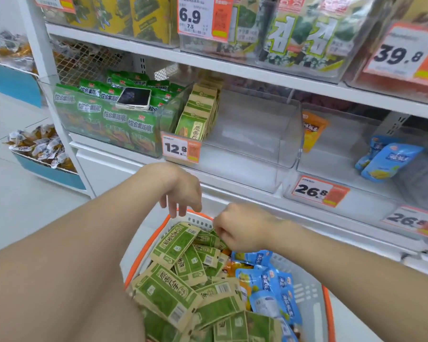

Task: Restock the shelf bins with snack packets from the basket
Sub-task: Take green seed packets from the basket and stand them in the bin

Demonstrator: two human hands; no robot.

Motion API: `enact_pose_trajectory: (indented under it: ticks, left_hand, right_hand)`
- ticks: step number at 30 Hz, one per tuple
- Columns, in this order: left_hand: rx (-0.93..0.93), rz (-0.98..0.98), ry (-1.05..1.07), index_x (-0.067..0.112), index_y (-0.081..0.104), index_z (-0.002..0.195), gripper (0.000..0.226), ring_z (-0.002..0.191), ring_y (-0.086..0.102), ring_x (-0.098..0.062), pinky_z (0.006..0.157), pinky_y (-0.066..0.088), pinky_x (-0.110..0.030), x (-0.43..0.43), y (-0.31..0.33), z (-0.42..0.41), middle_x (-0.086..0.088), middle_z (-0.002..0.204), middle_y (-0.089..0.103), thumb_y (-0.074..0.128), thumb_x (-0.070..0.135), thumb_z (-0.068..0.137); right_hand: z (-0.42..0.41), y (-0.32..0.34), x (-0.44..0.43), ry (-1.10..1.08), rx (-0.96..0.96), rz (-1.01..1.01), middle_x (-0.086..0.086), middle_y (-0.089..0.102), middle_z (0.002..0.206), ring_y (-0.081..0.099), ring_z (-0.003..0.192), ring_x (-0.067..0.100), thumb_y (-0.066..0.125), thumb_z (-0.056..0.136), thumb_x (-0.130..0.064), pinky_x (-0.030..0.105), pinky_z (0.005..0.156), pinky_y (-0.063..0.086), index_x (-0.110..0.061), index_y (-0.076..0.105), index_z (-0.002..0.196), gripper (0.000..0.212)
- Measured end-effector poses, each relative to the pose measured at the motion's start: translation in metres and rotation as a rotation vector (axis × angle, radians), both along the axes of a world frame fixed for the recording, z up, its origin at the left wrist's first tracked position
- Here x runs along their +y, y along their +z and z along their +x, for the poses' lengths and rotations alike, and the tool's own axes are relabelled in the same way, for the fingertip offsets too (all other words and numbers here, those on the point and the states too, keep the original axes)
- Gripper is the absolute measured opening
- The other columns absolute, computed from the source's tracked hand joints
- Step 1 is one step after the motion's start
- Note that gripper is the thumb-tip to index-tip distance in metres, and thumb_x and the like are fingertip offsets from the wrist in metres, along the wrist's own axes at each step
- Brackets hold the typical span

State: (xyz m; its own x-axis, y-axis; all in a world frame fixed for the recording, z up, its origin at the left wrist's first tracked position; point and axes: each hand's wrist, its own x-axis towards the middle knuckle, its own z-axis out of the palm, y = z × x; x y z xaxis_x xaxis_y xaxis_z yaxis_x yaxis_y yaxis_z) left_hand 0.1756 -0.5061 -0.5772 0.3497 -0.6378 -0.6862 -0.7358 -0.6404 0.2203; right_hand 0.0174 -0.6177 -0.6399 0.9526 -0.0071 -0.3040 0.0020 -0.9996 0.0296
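We're at pick-up step: right hand [242, 229] curled down among green packets [176, 243] in basket [307, 290], grip unclear; left hand [181, 191] loose, empty. Next: lift packets into half-empty bin [252, 141].

- The right hand [242, 230] curls down into the basket [307, 287]; its fingertips are hidden among the green packets [176, 243], so whether it pinches one cannot be told.
- The left forearm covers the basket's near-left rim and part of the packets there.
- The bottom edge cuts off the basket's near side.
- The blue packets [274, 292] hide most of some orange packets under them.
- The right edge cuts off the price tag [410, 222] on the lower right, and its digits are blurred.
- The small print on the 12.8 tag [181, 150] is too small to read.
- The top edge crops the upper-shelf bins.
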Motion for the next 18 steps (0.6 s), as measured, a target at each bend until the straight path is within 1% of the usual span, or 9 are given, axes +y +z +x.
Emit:
enact_pose_trajectory:
  ticks: [1,3,4,7,10,12,14,16,18]
  left_hand:
    - [-0.007,0.008,-0.025,0.022,0.063,0.127,0.029,0.092,0.079,-0.018,0.096,0.06,-0.043,-0.002,-0.002,-0.008,-0.001,0.107,0.077,0.056,0.038,0.104]
    - [-0.036,-0.015,-0.077,0.023,0.063,0.128,0.03,0.091,0.078,-0.017,0.096,0.059,-0.043,-0.006,-0.003,-0.023,0.0,0.109,0.075,0.055,0.039,0.105]
    - [-0.066,-0.036,-0.112,0.023,0.063,0.128,0.03,0.09,0.077,-0.016,0.097,0.059,-0.043,-0.008,-0.002,-0.03,0.001,0.109,0.074,0.055,0.04,0.105]
    - [-0.16,-0.081,-0.204,0.024,0.064,0.127,0.031,0.087,0.075,-0.012,0.093,0.057,-0.039,-0.012,-0.002,-0.048,0.005,0.103,0.072,0.054,0.043,0.105]
    - [-0.188,-0.07,-0.246,0.028,0.063,0.131,0.032,0.088,0.073,-0.011,0.081,0.05,-0.032,-0.013,-0.007,-0.061,0.013,0.088,0.065,0.053,0.044,0.105]
    - [-0.205,-0.044,-0.274,0.028,0.062,0.133,0.034,0.093,0.074,-0.014,0.082,0.049,-0.032,-0.014,-0.011,-0.065,0.014,0.083,0.062,0.053,0.044,0.105]
    - [-0.219,-0.013,-0.288,0.027,0.062,0.133,0.034,0.097,0.073,-0.018,0.081,0.048,-0.032,-0.015,-0.014,-0.066,0.012,0.082,0.061,0.053,0.043,0.105]
    - [-0.225,-0.004,-0.299,0.026,0.062,0.134,0.034,0.099,0.073,-0.019,0.079,0.048,-0.033,-0.016,-0.014,-0.066,0.012,0.086,0.06,0.053,0.042,0.105]
    - [-0.213,-0.024,-0.291,0.026,0.061,0.135,0.033,0.097,0.073,-0.018,0.077,0.048,-0.033,-0.017,-0.014,-0.065,0.013,0.087,0.058,0.052,0.039,0.106]
  right_hand:
    - [-0.009,-0.009,0.002,0.002,0.089,0.0,0.004,0.067,0.085,0.065,0.079,0.031,0.056,0.084,-0.02,0.038,0.065,0.057,-0.022,0.07,0.095,0.018]
    - [-0.023,-0.024,0.008,0.005,0.268,-0.012,0.005,0.065,0.098,0.065,0.089,0.03,0.063,0.089,-0.022,0.037,0.068,0.057,-0.018,0.068,0.11,0.022]
    - [-0.028,-0.034,0.012,0.024,0.334,-0.032,0.006,0.065,0.103,0.064,0.093,0.029,0.068,0.09,-0.029,0.037,0.069,0.057,-0.015,0.066,0.116,0.03]
    - [-0.042,-0.07,0.028,0.123,0.436,-0.058,0.004,0.063,0.097,0.062,0.09,0.026,0.082,0.081,-0.049,0.041,0.072,0.059,-0.013,0.059,0.117,0.056]
    - [-0.058,-0.1,0.041,0.158,0.457,-0.033,0.01,0.063,0.116,0.064,0.099,0.032,0.085,0.077,-0.054,0.048,0.08,0.06,-0.014,0.046,0.137,0.082]
    - [-0.066,-0.109,0.045,0.179,0.383,-0.038,0.014,0.054,0.133,0.059,0.112,0.035,0.083,0.08,-0.052,0.051,0.091,0.056,-0.014,0.032,0.152,0.095]
    - [-0.068,-0.112,0.045,0.178,0.328,-0.007,0.015,0.048,0.14,0.056,0.117,0.035,0.08,0.084,-0.05,0.053,0.094,0.053,-0.018,0.02,0.16,0.102]
    - [-0.065,-0.111,0.044,0.166,0.32,0.026,0.014,0.053,0.134,0.058,0.111,0.033,0.081,0.083,-0.048,0.051,0.09,0.056,-0.016,0.023,0.158,0.1]
    - [-0.059,-0.1,0.039,0.136,0.348,0.002,0.013,0.052,0.127,0.057,0.106,0.031,0.085,0.078,-0.047,0.049,0.087,0.058,-0.013,0.035,0.149,0.093]
